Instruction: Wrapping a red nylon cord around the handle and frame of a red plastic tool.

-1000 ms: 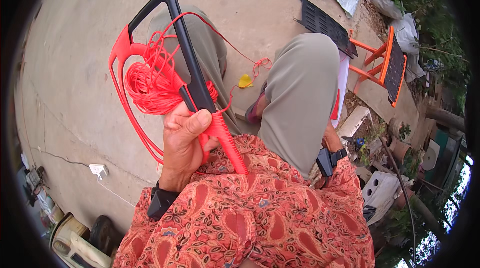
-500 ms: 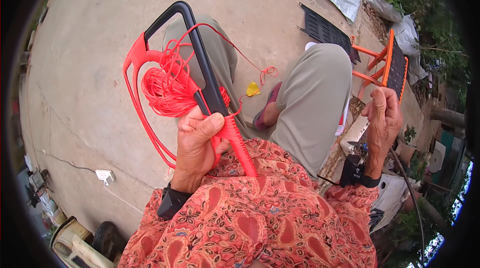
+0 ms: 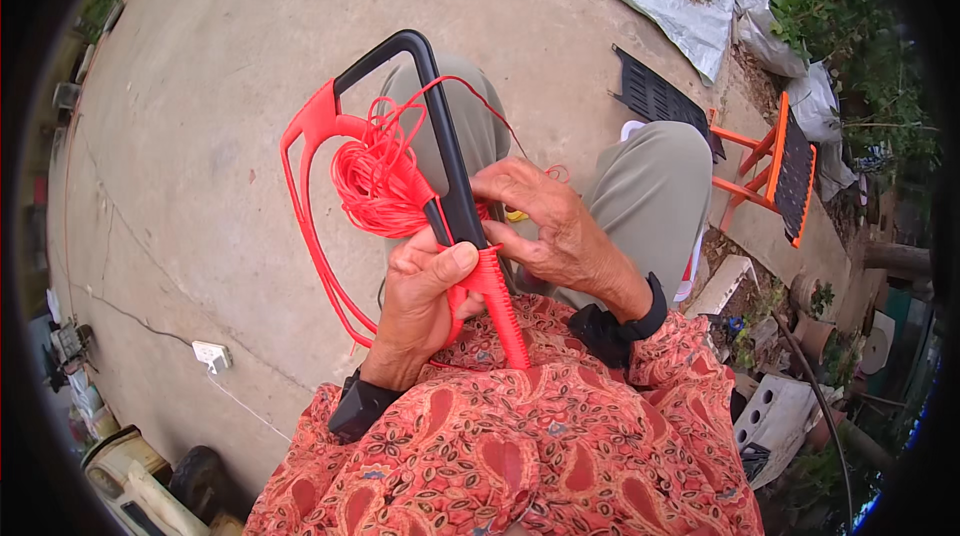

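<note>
A black metal frame (image 3: 440,151), bent into a rounded loop at its top, rises over the person's lap above the bare concrete ground (image 3: 200,116). Its lower stretch is tightly wrapped in glossy red-orange plastic cord (image 3: 495,301), and a loose tangle of the same cord (image 3: 378,186) hangs against its left side, with long loops arching outward. The left hand (image 3: 425,301) is clenched around the wrapped section, thumb pressed across it. The right hand (image 3: 545,226) reaches in from the right, fingers curled and pinching at the bar just above the wrapping.
</note>
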The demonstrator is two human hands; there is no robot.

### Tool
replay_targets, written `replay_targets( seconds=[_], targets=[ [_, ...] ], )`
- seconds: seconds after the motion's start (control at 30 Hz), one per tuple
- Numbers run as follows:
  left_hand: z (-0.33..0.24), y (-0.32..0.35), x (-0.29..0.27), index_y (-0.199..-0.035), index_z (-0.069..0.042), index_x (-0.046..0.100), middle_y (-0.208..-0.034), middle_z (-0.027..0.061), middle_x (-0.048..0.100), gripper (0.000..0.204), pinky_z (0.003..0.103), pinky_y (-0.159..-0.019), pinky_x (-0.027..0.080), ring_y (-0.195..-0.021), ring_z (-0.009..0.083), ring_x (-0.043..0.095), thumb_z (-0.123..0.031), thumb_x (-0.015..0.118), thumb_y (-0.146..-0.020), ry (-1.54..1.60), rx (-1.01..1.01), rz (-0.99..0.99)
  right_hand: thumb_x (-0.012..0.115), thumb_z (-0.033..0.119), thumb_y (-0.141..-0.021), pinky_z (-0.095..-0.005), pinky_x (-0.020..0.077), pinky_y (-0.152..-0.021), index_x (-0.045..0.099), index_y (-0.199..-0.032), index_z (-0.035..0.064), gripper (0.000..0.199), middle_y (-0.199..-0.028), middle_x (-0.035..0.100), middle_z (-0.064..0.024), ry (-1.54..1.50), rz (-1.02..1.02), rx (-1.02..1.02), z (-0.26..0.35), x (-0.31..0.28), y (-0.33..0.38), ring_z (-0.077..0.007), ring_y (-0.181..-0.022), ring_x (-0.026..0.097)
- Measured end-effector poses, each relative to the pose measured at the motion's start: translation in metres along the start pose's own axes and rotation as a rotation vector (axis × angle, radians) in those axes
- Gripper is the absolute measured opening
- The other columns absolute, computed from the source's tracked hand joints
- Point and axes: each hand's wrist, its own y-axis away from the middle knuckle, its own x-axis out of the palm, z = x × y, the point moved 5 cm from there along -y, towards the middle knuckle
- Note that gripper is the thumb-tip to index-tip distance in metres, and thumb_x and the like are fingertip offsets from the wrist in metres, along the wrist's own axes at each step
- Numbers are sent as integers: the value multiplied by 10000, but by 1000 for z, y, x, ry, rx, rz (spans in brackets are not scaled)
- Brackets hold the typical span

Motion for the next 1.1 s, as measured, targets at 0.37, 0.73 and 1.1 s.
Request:
replay_targets(
  seconds=[0.37, 0.73, 1.1],
  targets=[
    [5, 2, 1, -1081, 37, 580, -783, 78, 627, 278, 205, -408, 366, -504, 88, 499, -159, 630, -891, 14, 21, 4, 637, 38, -730, -327, 482, -735, 617, -978, 34, 248, -867, 585, -101, 209, 59, -36, -7, 3, 7, -247, -824, 586],
    [5, 0, -4, -1008, -10, 564, -754, 64, 617, 233, 220, -399, 349, -501, 96, 505, -171, 658, -869, 1, 14, -51, 567, 67, -838, -259, 506, -749, 555, -1072, -28, 253, -920, 639, -58, -513, -156, 462, -26, -46, 19, -117, -827, 606],
    [10, -2, 4, -1035, 22, 567, -791, 74, 619, 220, 203, -407, 346, -517, 86, 494, -118, 635, -879, -8, -23, -48, 797, 114, -742, -269, 448, -916, 467, -1315, 14, 669, -1171, 561, -53, -853, -179, 408, -25, -7, 10, -123, -1040, 540]
  ],
)
